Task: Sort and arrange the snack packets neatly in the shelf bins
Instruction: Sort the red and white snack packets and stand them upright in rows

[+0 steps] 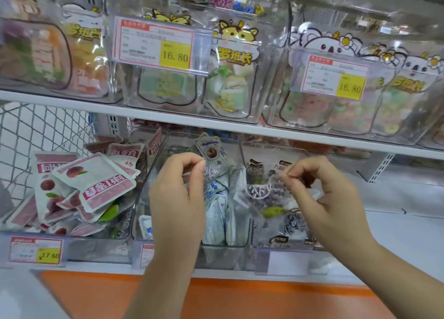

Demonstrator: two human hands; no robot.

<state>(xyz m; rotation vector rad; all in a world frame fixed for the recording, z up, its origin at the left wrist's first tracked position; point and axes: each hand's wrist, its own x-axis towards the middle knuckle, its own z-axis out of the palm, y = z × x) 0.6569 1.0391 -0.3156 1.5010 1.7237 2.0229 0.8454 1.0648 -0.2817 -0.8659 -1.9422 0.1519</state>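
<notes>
**Both hands pinching packets at the lower bins**

Left hand [177,196] has its fingers curled, pinching a small packet [212,173] above the middle bin [216,253]. Right hand [329,198] pinches a clear packet [260,195] with purple bits, over the right bin [271,148]. Middle bin holds blue-white packs [219,213], left bin [96,249] a messy heap of red packs [96,181], right bin dark packs [293,222]. Small packet's too blurry to read.

Above the shelf board [240,128], the middle tag [156,46] and right tag [332,77] each read 16.80 and a bag [234,61] bore 罗班长; below it, the lower tag [36,251] read 17.60.
</notes>
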